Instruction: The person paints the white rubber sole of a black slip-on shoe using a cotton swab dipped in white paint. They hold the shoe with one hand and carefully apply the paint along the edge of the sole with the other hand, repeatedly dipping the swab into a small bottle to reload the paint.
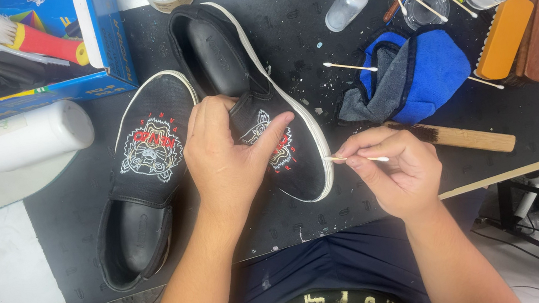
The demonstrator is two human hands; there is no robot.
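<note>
White bottle beside blue box

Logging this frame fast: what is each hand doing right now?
Left hand: closed on the black slip-on shoe, steadying it.
Right hand: pinching a cotton swab, its tip at the shoe's white sole edge.

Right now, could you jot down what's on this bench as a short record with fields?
Left hand: grips the toe of a black slip-on shoe, thumb on its stitched emblem
Right hand: pinches a cotton swab, tip at the shoe's white sole edge
Second shoe: lies flat to the left, toe pointing away
Surface: dark mat, speckled white
Cloth: blue cloth, bunched, right of the shoes
Brush: wooden-handled brush beside the right hand
Bottle: white bottle lying on its side, far left
</note>
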